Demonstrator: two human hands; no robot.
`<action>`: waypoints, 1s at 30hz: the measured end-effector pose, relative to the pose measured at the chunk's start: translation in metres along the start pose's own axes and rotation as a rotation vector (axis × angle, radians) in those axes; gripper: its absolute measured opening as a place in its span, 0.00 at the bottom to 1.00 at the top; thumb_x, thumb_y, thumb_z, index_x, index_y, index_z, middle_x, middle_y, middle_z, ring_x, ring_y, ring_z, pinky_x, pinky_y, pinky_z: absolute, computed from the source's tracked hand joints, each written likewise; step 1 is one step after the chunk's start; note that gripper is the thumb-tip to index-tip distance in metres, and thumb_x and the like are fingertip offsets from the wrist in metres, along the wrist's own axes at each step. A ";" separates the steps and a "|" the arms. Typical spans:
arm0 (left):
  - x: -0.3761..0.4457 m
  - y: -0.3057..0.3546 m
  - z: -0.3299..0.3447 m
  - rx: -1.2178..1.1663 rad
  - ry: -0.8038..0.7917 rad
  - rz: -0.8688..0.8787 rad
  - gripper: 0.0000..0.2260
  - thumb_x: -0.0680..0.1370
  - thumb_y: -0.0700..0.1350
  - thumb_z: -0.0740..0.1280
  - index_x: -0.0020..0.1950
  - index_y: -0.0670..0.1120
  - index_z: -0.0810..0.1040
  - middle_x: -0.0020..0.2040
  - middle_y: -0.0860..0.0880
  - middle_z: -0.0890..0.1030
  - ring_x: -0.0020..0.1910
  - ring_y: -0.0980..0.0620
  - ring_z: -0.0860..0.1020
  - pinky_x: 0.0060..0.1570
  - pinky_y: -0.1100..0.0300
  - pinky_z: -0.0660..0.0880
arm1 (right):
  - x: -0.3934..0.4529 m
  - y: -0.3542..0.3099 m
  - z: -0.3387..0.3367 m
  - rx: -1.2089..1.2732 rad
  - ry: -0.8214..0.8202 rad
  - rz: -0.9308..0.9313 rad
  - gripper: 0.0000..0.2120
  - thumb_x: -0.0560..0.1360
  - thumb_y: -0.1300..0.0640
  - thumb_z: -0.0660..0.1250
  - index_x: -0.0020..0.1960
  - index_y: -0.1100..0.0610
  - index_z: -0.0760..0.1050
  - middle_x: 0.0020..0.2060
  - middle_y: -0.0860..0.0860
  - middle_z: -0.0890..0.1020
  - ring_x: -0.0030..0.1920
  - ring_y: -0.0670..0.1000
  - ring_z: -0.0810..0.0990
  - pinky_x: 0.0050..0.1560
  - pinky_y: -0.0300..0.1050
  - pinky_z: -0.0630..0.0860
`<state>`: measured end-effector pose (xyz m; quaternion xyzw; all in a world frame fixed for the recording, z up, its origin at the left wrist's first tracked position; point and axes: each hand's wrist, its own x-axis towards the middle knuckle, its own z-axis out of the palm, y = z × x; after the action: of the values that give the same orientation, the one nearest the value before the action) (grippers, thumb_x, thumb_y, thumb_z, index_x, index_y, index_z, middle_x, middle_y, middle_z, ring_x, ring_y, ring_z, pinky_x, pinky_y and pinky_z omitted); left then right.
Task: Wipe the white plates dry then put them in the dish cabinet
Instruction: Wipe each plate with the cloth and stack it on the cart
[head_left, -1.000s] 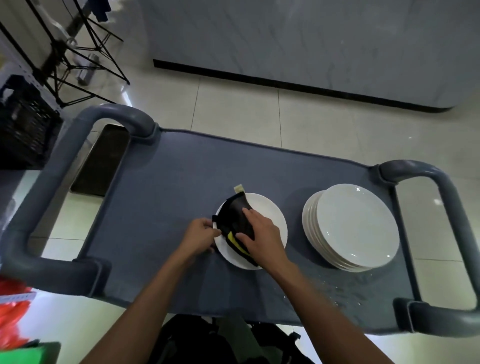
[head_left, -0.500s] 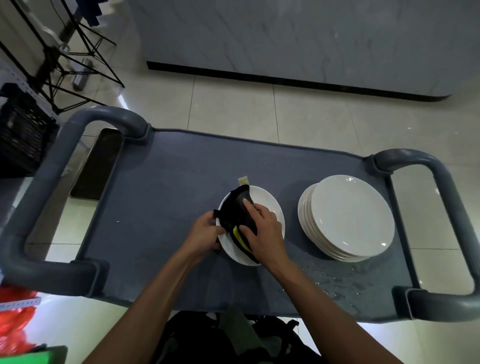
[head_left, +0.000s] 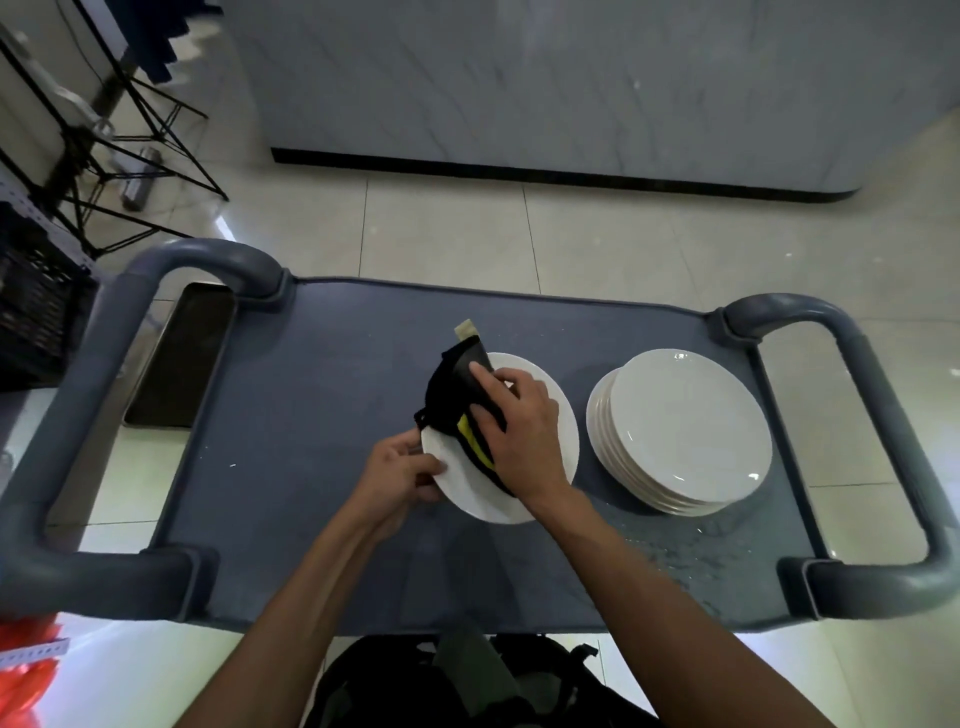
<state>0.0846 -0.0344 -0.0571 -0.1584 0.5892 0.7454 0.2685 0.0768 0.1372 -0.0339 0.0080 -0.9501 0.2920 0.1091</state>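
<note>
A single white plate (head_left: 558, 415) lies at the middle of the grey cart top (head_left: 322, 415). My left hand (head_left: 397, 470) pinches its left rim, thumb on top. A black cloth with a yellow stripe (head_left: 454, 397) covers the plate's left half, and my right hand (head_left: 522, 431) presses it down with spread fingers. To the right stands a stack of several white plates (head_left: 685, 428), apart from both hands.
Water drops (head_left: 691, 551) wet the cart top near its front right. Grey handles (head_left: 893, 467) curve up at both cart ends. A dark tray (head_left: 182, 364) lies below the left handle. A black crate (head_left: 31, 306) and stand legs (head_left: 135, 135) are at far left.
My right hand has slid the cloth a little across the plate. My left hand has moved further onto the rim. The stack has not moved.
</note>
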 end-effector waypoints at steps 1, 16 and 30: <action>-0.001 0.003 0.000 -0.014 -0.010 0.016 0.15 0.72 0.27 0.65 0.51 0.41 0.84 0.48 0.38 0.85 0.45 0.39 0.84 0.39 0.49 0.81 | 0.008 -0.002 -0.003 0.000 0.026 0.010 0.22 0.78 0.56 0.69 0.71 0.47 0.74 0.59 0.50 0.77 0.58 0.55 0.75 0.57 0.52 0.69; -0.019 0.040 -0.004 -0.103 0.071 0.135 0.17 0.74 0.27 0.62 0.57 0.40 0.82 0.44 0.44 0.85 0.39 0.47 0.82 0.37 0.50 0.81 | 0.053 -0.006 -0.044 0.019 0.163 0.076 0.21 0.75 0.63 0.69 0.68 0.53 0.78 0.55 0.53 0.78 0.56 0.54 0.73 0.61 0.56 0.72; -0.010 0.068 -0.001 -0.194 0.154 0.184 0.17 0.73 0.26 0.61 0.56 0.40 0.81 0.45 0.43 0.84 0.41 0.42 0.80 0.43 0.46 0.81 | -0.005 -0.008 -0.041 -0.031 0.049 -0.045 0.23 0.75 0.65 0.69 0.69 0.53 0.77 0.63 0.52 0.79 0.62 0.57 0.75 0.61 0.59 0.72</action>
<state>0.0528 -0.0486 0.0022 -0.1856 0.5453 0.8059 0.1367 0.0908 0.1537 0.0026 0.0207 -0.9512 0.2748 0.1388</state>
